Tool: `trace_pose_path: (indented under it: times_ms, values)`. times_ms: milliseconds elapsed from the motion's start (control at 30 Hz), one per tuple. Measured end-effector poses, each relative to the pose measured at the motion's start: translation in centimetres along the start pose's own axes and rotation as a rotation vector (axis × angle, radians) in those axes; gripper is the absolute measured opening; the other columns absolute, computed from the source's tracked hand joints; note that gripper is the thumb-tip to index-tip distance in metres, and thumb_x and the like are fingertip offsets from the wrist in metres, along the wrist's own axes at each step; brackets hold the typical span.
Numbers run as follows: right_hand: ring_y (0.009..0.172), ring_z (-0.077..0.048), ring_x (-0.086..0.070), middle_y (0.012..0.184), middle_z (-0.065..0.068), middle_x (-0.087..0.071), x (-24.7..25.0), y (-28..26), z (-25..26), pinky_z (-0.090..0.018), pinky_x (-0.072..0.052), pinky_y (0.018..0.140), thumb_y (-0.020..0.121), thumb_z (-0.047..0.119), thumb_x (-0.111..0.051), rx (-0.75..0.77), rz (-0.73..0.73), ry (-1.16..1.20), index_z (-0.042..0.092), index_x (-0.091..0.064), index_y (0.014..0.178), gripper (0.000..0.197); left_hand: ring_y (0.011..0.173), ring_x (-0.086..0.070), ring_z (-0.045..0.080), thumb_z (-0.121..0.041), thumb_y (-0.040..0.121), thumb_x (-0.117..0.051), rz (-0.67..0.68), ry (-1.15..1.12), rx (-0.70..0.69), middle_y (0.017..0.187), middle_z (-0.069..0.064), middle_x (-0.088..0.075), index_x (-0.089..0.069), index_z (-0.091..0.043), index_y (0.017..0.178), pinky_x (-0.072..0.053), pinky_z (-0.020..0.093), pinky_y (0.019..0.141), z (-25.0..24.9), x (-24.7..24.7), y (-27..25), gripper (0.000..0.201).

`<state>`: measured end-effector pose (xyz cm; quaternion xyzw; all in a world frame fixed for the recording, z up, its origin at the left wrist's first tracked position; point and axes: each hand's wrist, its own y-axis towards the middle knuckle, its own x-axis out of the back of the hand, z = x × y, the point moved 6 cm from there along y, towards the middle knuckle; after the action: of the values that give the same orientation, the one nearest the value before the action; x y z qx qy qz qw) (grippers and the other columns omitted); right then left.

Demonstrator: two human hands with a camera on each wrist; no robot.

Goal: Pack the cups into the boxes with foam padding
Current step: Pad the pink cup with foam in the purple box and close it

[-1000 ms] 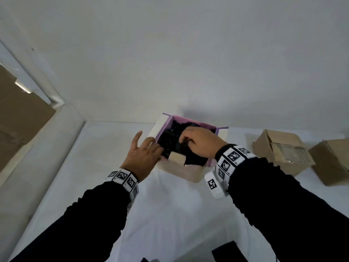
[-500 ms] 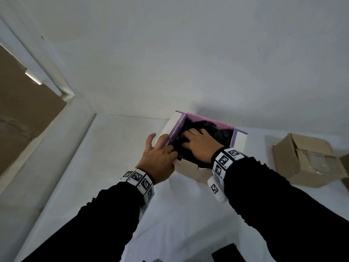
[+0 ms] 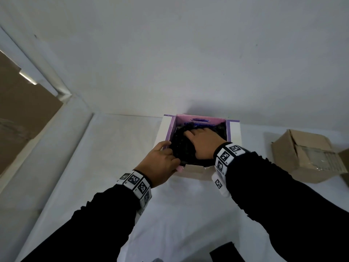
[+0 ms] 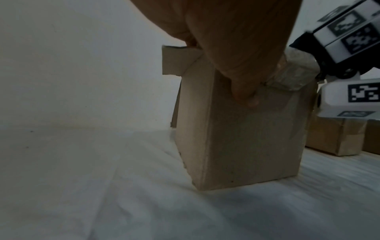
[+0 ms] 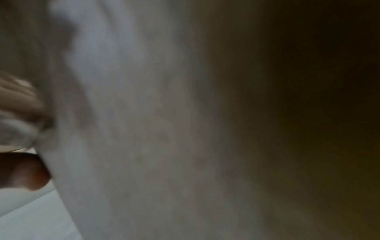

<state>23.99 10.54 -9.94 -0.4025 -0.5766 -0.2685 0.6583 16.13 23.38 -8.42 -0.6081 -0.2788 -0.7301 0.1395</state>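
Note:
An open cardboard box (image 3: pixel 194 172) with a pink-purple inside stands on the white table, filled with black foam padding (image 3: pixel 181 148). My right hand (image 3: pixel 196 138) lies inside the box, its fingers spread flat and pressing down on the foam. At the box's near left corner my left hand (image 3: pixel 168 150) grips the rim. In the left wrist view the thumb (image 4: pixel 244 92) lies against the box's (image 4: pixel 242 138) outer face with the fingers over its top edge. No cup shows. The right wrist view is blurred, close against a pale surface.
A brown cardboard box (image 3: pixel 306 157) with clear tape lies on its side at the right, and another box's corner (image 3: pixel 344 159) shows at the frame edge. A black object (image 3: pixel 224 252) lies at the table's near edge. A wall stands right behind the box.
My right hand has sunk deeper into the box onto the foam. My left hand has shifted from the left flap to the near left corner. The box now stands squarer to me.

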Motion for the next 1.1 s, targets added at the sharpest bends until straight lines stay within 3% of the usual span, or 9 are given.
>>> trace_pose_path:
  times_ms: [267, 433, 500, 567, 633, 700, 767, 967, 1100]
  values:
    - [0.113, -0.027, -0.05, 0.122, -0.006, -0.057, 1.8, -2.0, 0.2, -0.042, -0.046, 0.093, 0.071, 0.017, -0.066, 0.075, -0.084, 0.125, 0.017, -0.056, 0.124, 0.054, 0.06, -0.054, 0.024, -0.024, 0.073, -0.047, 0.179, -0.155, -0.023, 0.061, -0.001, -0.062, -0.064, -0.016, 0.068, -0.045, 0.033, 0.081, -1.6, 1.2, 0.7, 0.019]
    - [0.092, -0.037, -0.059, 0.1, -0.017, -0.064, 3.8, -4.4, -1.7, -0.043, -0.046, 0.081, 0.072, 0.01, -0.059, -0.23, -0.34, -0.046, 0.006, -0.061, 0.103, 0.031, 0.068, -0.051, 0.022, -0.024, 0.062, -0.038, 0.175, -0.401, 0.049, 0.075, -0.002, -0.058, -0.056, -0.017, 0.078, -0.04, 0.029, 0.059, 0.2, 4.0, 2.3, 0.025]
    - [0.093, -0.034, -0.061, 0.1, -0.014, -0.066, 3.0, -4.8, -1.6, -0.043, -0.04, 0.09, 0.08, 0.016, -0.052, -0.329, -0.275, -0.122, 0.008, -0.058, 0.107, 0.029, 0.079, -0.057, 0.023, -0.026, 0.066, -0.035, 0.141, -0.421, 0.161, 0.088, 0.0, -0.061, -0.058, -0.017, 0.09, -0.045, 0.031, 0.066, 1.4, 3.6, 3.7, 0.034]
    - [0.086, -0.031, -0.062, 0.093, -0.01, -0.068, 1.6, -4.9, -1.0, -0.046, -0.025, 0.104, 0.084, 0.02, -0.046, -0.366, -0.236, -0.176, 0.01, -0.055, 0.106, 0.026, 0.098, -0.06, 0.026, -0.032, 0.07, -0.036, 0.157, -0.258, 0.246, 0.101, 0.003, -0.065, -0.061, -0.015, 0.104, -0.044, 0.041, 0.091, 2.6, 2.5, 5.3, 0.046]
    - [0.079, -0.03, -0.062, 0.084, -0.008, -0.067, 0.8, -4.9, -0.7, -0.05, -0.003, 0.113, 0.082, 0.021, -0.046, -0.403, -0.232, -0.212, 0.008, -0.056, 0.107, 0.03, 0.117, -0.053, 0.025, -0.049, 0.071, -0.039, 0.247, 0.004, 0.269, 0.111, 0.002, -0.066, -0.059, -0.013, 0.12, -0.012, 0.059, 0.113, 3.0, 1.3, 6.5, 0.063]
    - [0.082, -0.031, -0.061, 0.084, -0.009, -0.067, 0.4, -4.8, -0.7, -0.052, 0.014, 0.113, 0.083, 0.02, -0.044, -0.426, -0.23, -0.221, 0.007, -0.056, 0.108, 0.032, 0.132, -0.038, 0.025, -0.06, 0.073, -0.041, 0.373, 0.148, 0.276, 0.118, 0.002, -0.064, -0.043, -0.015, 0.139, 0.013, 0.063, 0.111, 3.0, -0.2, 6.7, 0.08]
    - [0.095, -0.034, -0.059, 0.091, -0.011, -0.067, 0.3, -4.7, -0.8, -0.053, 0.023, 0.112, 0.086, 0.022, -0.039, -0.416, -0.186, -0.232, 0.007, -0.056, 0.108, 0.031, 0.139, -0.026, 0.027, -0.066, 0.077, -0.036, 0.424, 0.143, 0.321, 0.123, 0.001, -0.062, -0.028, -0.02, 0.148, 0.02, 0.062, 0.109, 3.2, -1.2, 6.5, 0.085]
    - [0.096, -0.031, -0.062, 0.099, -0.011, -0.068, 0.7, -4.1, -0.8, -0.054, 0.01, 0.116, 0.092, 0.022, -0.03, -0.325, -0.082, -0.236, 0.008, -0.052, 0.114, 0.034, 0.139, -0.026, 0.025, -0.07, 0.074, -0.02, 0.456, 0.133, 0.368, 0.12, -0.008, -0.063, -0.05, -0.026, 0.135, 0.021, 0.063, 0.107, 3.7, -2.0, 6.0, 0.082]
    - [0.108, -0.032, -0.057, 0.108, -0.01, -0.066, 1.9, -5.0, -2.0, -0.054, -0.015, 0.115, 0.085, 0.03, -0.052, -0.28, -0.179, -0.163, 0.012, -0.059, 0.112, 0.034, 0.134, -0.034, 0.021, -0.072, 0.073, -0.018, 0.436, 0.126, 0.396, 0.109, -0.011, -0.066, -0.056, -0.028, 0.126, 0.017, 0.063, 0.108, 3.9, -1.7, 5.7, 0.079]
